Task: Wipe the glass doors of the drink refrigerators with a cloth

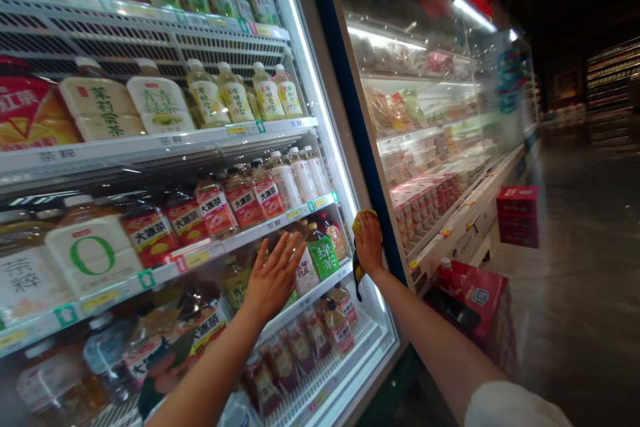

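Observation:
In front of me is the glass door (210,140) of a lit drinks cooler. My left hand (274,273) has its fingers spread and its palm turned toward the glass, seemingly resting on it. My right hand (369,240) is closed over a yellow and dark cloth (357,260), pressed to the right edge of the door by the bright light strip. Part of the cloth hangs below the fingers. Behind the glass, close to my left hand, stand a green-labelled tea bottle (324,252) and several red-labelled bottles (243,199).
Shelves (165,141) of bottled drinks fill the cooler. To the right runs an open chilled display (430,193) with packaged food. Red cartons (480,303) stand on the floor beside it, one with a bottle (445,268) and a dark flat object on top. An aisle (575,213) extends at far right.

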A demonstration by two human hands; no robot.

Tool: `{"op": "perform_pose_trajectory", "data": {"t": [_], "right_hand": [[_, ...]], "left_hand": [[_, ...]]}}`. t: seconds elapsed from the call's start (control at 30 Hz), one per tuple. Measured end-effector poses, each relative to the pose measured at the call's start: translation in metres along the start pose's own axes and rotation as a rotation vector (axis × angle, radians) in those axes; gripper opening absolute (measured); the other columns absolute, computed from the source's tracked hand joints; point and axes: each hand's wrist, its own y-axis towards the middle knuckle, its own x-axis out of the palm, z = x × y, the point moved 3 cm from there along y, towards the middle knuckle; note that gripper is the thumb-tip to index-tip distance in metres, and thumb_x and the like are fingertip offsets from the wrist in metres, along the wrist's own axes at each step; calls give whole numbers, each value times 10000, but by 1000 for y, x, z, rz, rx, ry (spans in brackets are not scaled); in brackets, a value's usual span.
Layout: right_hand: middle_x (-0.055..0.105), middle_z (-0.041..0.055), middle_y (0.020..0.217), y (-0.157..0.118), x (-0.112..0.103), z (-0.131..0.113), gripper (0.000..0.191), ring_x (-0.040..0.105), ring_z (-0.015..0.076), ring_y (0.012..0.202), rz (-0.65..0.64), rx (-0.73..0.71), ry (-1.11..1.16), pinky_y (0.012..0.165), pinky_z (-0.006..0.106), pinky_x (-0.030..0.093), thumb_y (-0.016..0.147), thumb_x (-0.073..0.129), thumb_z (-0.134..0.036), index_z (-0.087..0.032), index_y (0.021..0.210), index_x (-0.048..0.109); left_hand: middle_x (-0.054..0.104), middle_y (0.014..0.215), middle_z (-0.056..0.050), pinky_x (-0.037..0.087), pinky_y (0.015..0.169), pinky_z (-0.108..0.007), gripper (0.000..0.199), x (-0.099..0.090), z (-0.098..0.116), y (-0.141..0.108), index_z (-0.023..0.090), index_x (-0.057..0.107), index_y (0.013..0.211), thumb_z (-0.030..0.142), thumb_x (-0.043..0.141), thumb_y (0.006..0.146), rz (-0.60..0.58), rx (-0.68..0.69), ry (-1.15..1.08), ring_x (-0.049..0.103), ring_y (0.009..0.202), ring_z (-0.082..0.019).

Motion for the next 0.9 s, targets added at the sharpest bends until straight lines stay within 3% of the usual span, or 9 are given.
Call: {"op": "perform_pose_trajectory", "data": {"t": [0.1, 0.2, 0.3, 0.37, 0.43, 0.57, 0.7, 0.8, 0.9], "right_hand": [[476, 186, 1525, 40, 9, -12, 537, 377, 298, 1473, 33, 15, 24, 1201, 535, 348, 1025, 384, -296, -141, 1540, 377], [442, 210, 1558, 73, 18, -40, 573, 332, 296, 1501, 18, -57, 62, 1226, 508, 316, 1026, 398, -304, -69, 1546, 343], [497, 129, 1543, 53, 15, -59, 497, 367, 252, 1491, -55, -185, 89, 1236, 466, 321, 1004, 451, -282, -148, 1482, 473], [553, 53, 1502, 23, 9, -57, 424, 414, 231, 1462, -123, -262, 80, 1229, 457, 341, 985, 482, -260, -252, 1398, 575], [586, 35, 1460, 7, 1, -44, 384, 447, 250, 1433, -114, -233, 65, 1217, 500, 348, 979, 489, -257, -294, 1335, 629], [484, 115, 1526, 37, 5, -37, 432, 384, 295, 1458, -14, -89, 48, 1184, 575, 355, 1015, 420, -281, -239, 1419, 566], [448, 98, 1569, 65, 23, -81, 428, 327, 292, 1491, 5, -97, 55, 1218, 553, 307, 1031, 447, -340, -262, 1434, 567], [497, 54, 1554, 33, 21, -107, 415, 331, 277, 1505, -94, -262, 64, 1233, 552, 282, 1025, 474, -299, -307, 1427, 576], [575, 40, 1487, -5, 9, -99, 449, 417, 255, 1470, -202, -384, 134, 1217, 519, 352, 997, 499, -255, -294, 1441, 557]], "left_hand": [[306, 1653, -67, 3, 1295, -519, 778, -4, -7, -6, 278, 234, 1616, 295, 555, 908, -14, -27, 10, 247, 1554, -270], [290, 1658, -87, -14, 1294, -513, 780, -6, -12, -8, 255, 247, 1616, 304, 569, 906, -10, -38, 25, 238, 1556, -277], [309, 1652, -86, -14, 1295, -510, 802, -7, -12, -11, 255, 239, 1618, 291, 583, 894, 10, -41, 40, 240, 1556, -271], [329, 1644, -82, -19, 1296, -510, 797, -7, -10, -15, 259, 248, 1616, 293, 582, 894, 22, -53, 55, 237, 1557, -265], [343, 1638, -82, -35, 1295, -509, 775, -8, -9, -21, 258, 273, 1610, 298, 576, 897, 24, -55, 68, 233, 1558, -259], [353, 1632, -81, -58, 1294, -491, 725, -14, -11, -30, 248, 333, 1590, 307, 572, 908, 8, -40, 84, 243, 1554, -255], [346, 1635, -79, -58, 1296, -479, 717, -18, -18, -34, 244, 351, 1583, 315, 580, 908, 17, -58, 103, 253, 1551, -257], [343, 1638, -78, -52, 1297, -483, 724, -18, -19, -38, 239, 344, 1586, 314, 583, 906, 21, -56, 107, 229, 1558, -256], [334, 1643, -79, -55, 1297, -478, 712, -20, -18, -44, 227, 351, 1583, 318, 572, 912, 7, -69, 107, 190, 1569, -248]]}}
